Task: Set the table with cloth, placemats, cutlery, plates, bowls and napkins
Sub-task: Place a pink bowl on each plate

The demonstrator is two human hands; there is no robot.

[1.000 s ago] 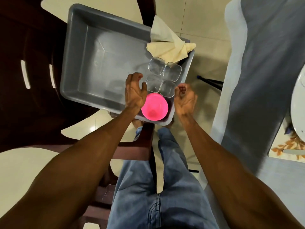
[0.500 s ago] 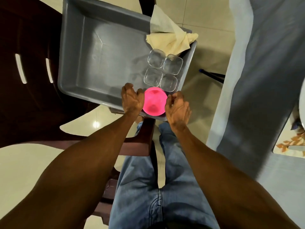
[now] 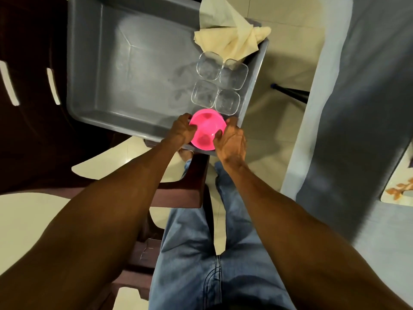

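At the grey tub's [image 3: 138, 70] near corner, both hands now grip the pink bowl [image 3: 206, 130]. Left hand [image 3: 181, 130] and right hand [image 3: 231, 140], apart a second ago, have closed onto its rim.

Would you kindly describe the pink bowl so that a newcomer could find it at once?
Look at the large grey tub resting on the dark chair. In its near right corner, both hands, left hand and right hand, hold the pink bowl. It is round and opaque bright pink, whereas the four glass bowls just beyond it are square and clear.
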